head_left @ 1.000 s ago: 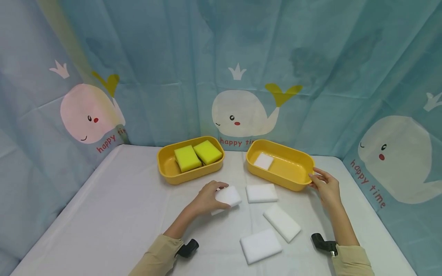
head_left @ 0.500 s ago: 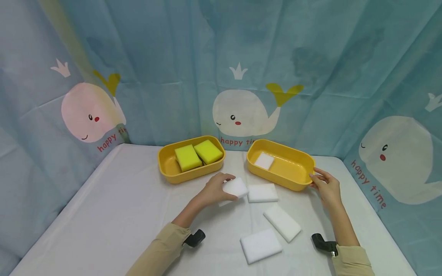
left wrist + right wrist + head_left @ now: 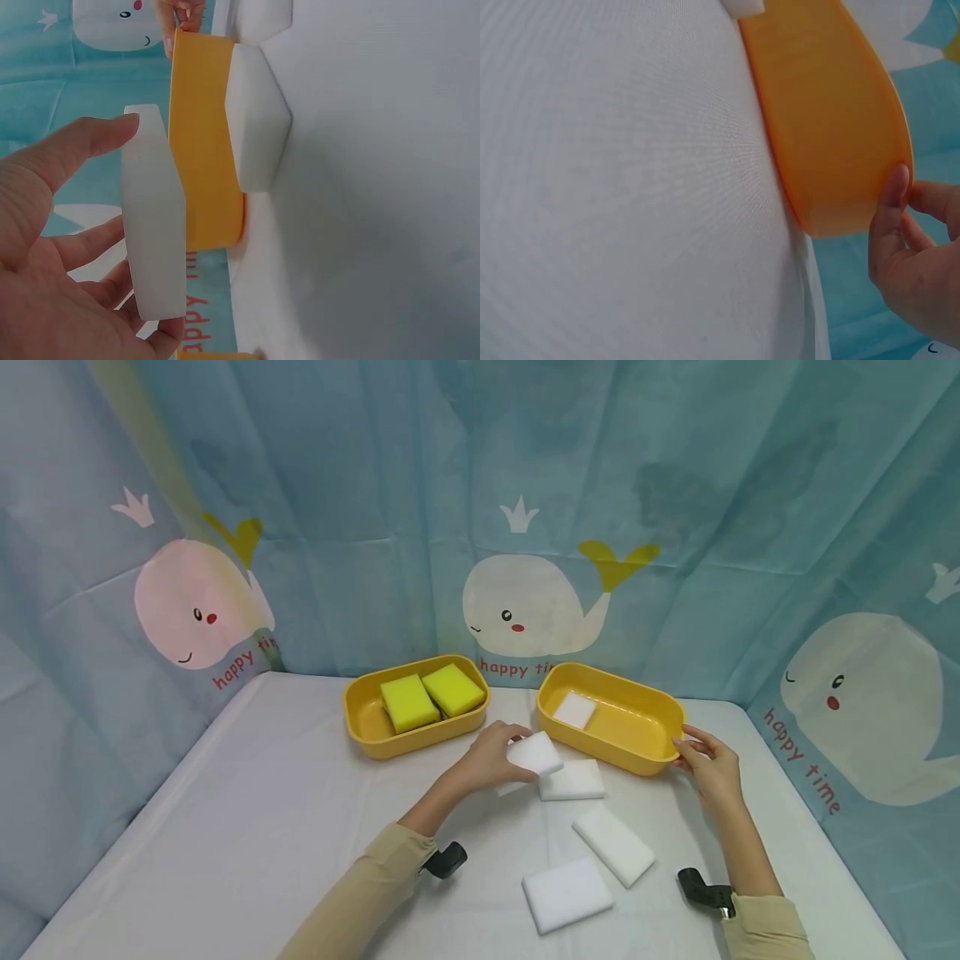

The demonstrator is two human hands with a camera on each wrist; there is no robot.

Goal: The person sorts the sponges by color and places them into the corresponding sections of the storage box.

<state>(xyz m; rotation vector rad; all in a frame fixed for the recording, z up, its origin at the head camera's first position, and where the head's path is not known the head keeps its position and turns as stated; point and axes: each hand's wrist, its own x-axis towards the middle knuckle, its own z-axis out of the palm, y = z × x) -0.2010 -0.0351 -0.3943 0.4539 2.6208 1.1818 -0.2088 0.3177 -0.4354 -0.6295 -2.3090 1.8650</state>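
A white sponge (image 3: 537,754) is held between the thumb and fingers of my left hand (image 3: 491,757), raised over the table just short of the right yellow tray (image 3: 600,748). In the left wrist view this sponge (image 3: 154,217) stands on edge in the grip. My right hand (image 3: 711,770) pinches the right-hand rim of that tray; the right wrist view shows thumb and fingers on either side of the rim. One white sponge (image 3: 575,710) lies inside the tray at its left end. Before it on the table lie three more white sponges, the nearest to the tray partly behind the held one.
A second yellow tray (image 3: 365,717) stands at the back left with two yellow sponges (image 3: 408,702) in it. Two of the loose white sponges lie nearer the front, one slanted (image 3: 613,845) and one flat (image 3: 567,895). A blue whale-print curtain (image 3: 360,568) hangs behind the table.
My left hand has carried the white sponge right and away from me, toward the right tray. The right hand has stayed on the tray's rim, and the trays have not moved.
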